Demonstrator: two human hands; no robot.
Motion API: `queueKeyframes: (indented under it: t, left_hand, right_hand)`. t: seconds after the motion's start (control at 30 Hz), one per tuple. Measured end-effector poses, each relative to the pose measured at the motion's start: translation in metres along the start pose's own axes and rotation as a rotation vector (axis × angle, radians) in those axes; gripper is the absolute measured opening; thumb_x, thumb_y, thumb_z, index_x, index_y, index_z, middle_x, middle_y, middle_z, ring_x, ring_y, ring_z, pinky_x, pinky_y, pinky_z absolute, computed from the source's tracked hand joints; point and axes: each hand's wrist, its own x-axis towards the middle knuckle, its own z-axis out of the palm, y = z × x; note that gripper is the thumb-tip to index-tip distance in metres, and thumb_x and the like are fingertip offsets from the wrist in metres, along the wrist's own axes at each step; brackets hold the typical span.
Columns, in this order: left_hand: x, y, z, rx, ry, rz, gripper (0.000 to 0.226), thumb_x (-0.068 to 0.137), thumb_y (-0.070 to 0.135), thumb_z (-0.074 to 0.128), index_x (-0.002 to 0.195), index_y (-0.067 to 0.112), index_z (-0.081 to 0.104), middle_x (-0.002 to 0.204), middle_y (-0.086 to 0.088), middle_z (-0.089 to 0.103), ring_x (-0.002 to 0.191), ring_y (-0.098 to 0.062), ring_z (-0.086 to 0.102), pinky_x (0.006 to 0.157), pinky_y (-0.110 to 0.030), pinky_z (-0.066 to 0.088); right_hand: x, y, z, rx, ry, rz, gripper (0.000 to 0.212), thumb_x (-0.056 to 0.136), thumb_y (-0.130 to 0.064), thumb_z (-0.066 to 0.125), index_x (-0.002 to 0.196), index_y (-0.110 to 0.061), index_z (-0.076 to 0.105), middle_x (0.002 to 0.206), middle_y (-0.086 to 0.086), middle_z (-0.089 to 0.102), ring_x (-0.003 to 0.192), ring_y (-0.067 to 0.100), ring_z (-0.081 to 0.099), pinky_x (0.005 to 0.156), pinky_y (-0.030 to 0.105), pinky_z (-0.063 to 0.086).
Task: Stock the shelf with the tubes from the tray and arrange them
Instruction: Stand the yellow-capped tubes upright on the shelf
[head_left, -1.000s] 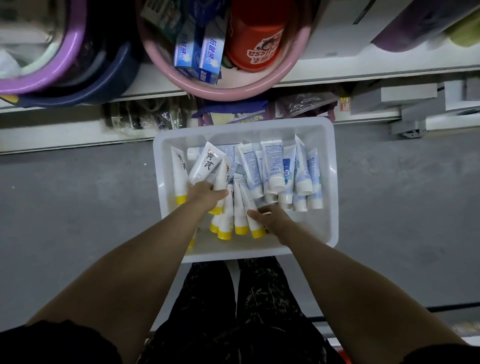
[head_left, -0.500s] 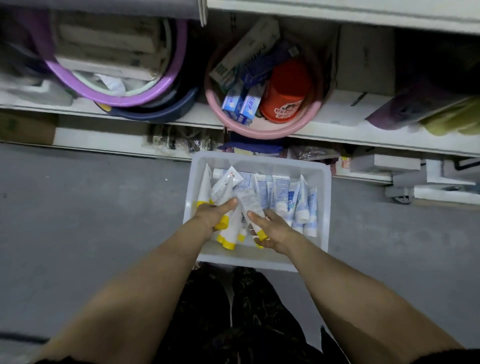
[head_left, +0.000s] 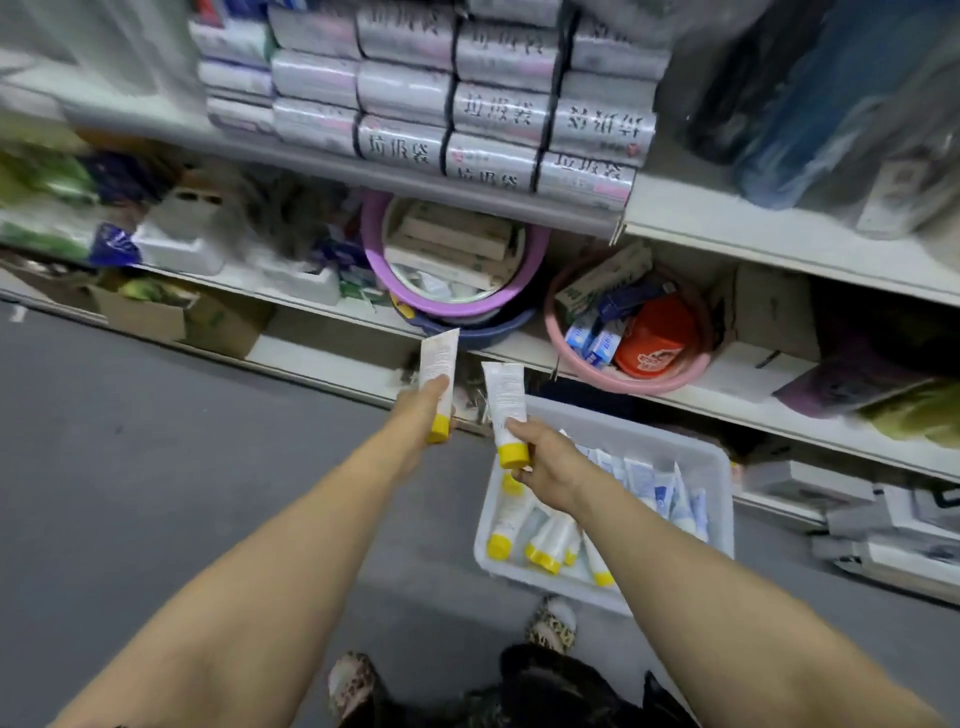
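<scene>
Tubes (head_left: 439, 364) stand cap-down, tails toward the shelf (head_left: 311, 358) at upper frame; left hand (head_left: 421, 413) and right hand (head_left: 545, 462) each grip one, left nearer.

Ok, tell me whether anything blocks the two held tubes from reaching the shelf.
Nothing visible intervenes: only open air lies between the shelf and the left tube in the left hand or the right tube in the right hand. But the stretch straight ahead is filled by the purple basin and pink basin.

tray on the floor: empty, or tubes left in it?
Not empty: yellow-capped tubes and blue-labelled tubes lie in the tray.
</scene>
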Motion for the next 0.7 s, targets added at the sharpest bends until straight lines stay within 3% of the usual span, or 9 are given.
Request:
queueKeyframes:
  t: [0.17,0.27,0.33,0.4,0.47,0.57,0.63,0.7]
  left_hand:
    - [-0.023,0.043,-0.121,-0.155,-0.023,0.169,0.02,0.097,0.015,0.053,0.113,0.004,0.061,0.076,-0.004,0.066,0.06,-0.016,0.061,0.059,-0.026,0.047]
    - [-0.045,0.067,-0.194,-0.175,-0.035,0.274,0.009,0.097,0.015,0.056,0.104,0.016,0.061,0.082,0.001,0.068,0.058,-0.006,0.065,0.052,-0.018,0.049]
    - [-0.056,0.084,-0.24,-0.183,-0.019,0.336,0.018,0.094,0.019,0.062,0.112,0.013,0.063,0.095,-0.002,0.07,0.073,-0.011,0.067,0.06,-0.022,0.052]
    - [-0.065,0.099,-0.281,-0.203,0.007,0.393,0.032,0.091,0.017,0.067,0.121,0.009,0.061,0.11,-0.009,0.07,0.091,-0.022,0.066,0.078,-0.033,0.054]
    - [-0.074,0.116,-0.318,-0.26,0.031,0.437,0.037,0.088,0.012,0.069,0.124,0.009,0.057,0.116,-0.011,0.069,0.097,-0.026,0.066,0.086,-0.04,0.053]
    - [-0.085,0.146,-0.358,-0.326,0.067,0.516,0.034,0.088,0.008,0.068,0.119,0.013,0.054,0.104,-0.003,0.068,0.083,-0.017,0.065,0.064,-0.029,0.05]
    - [-0.086,0.168,-0.382,-0.361,0.073,0.563,0.035,0.087,0.007,0.069,0.118,0.015,0.055,0.101,-0.003,0.068,0.078,-0.016,0.065,0.058,-0.026,0.049]
    - [-0.085,0.193,-0.403,-0.365,0.089,0.599,0.031,0.086,0.005,0.07,0.112,0.015,0.058,0.099,-0.003,0.068,0.076,-0.016,0.066,0.055,-0.026,0.05]
  right_hand:
    - [-0.015,-0.021,0.124,-0.001,-0.092,-0.19,0.031,0.094,-0.014,0.061,0.124,-0.017,0.058,0.093,0.002,0.071,0.07,0.014,0.065,0.058,0.027,0.049]
    - [-0.026,-0.037,0.203,-0.029,-0.138,-0.284,0.034,0.093,-0.008,0.059,0.126,-0.016,0.056,0.089,0.002,0.073,0.066,0.016,0.067,0.062,0.03,0.052]
    - [-0.034,-0.049,0.253,-0.028,-0.171,-0.347,0.034,0.094,-0.007,0.059,0.126,-0.015,0.056,0.082,0.0,0.073,0.057,0.012,0.065,0.057,0.025,0.051]
    - [-0.045,-0.059,0.297,-0.039,-0.198,-0.404,0.029,0.094,-0.008,0.059,0.122,-0.015,0.058,0.074,-0.002,0.071,0.051,0.009,0.061,0.05,0.021,0.047]
    - [-0.056,-0.071,0.337,-0.06,-0.223,-0.442,0.025,0.094,-0.012,0.061,0.118,-0.017,0.058,0.08,-0.002,0.07,0.06,0.01,0.061,0.054,0.023,0.048]
    - [-0.068,-0.092,0.386,-0.074,-0.27,-0.511,0.031,0.093,-0.014,0.064,0.123,-0.013,0.057,0.096,0.004,0.069,0.074,0.017,0.064,0.068,0.031,0.052]
    - [-0.073,-0.108,0.415,-0.082,-0.296,-0.55,0.03,0.091,-0.013,0.066,0.121,-0.014,0.058,0.101,0.006,0.07,0.08,0.02,0.065,0.078,0.037,0.051]
    - [-0.075,-0.127,0.445,-0.09,-0.328,-0.58,0.028,0.091,-0.013,0.066,0.118,-0.017,0.057,0.101,0.005,0.069,0.079,0.019,0.066,0.072,0.032,0.053]
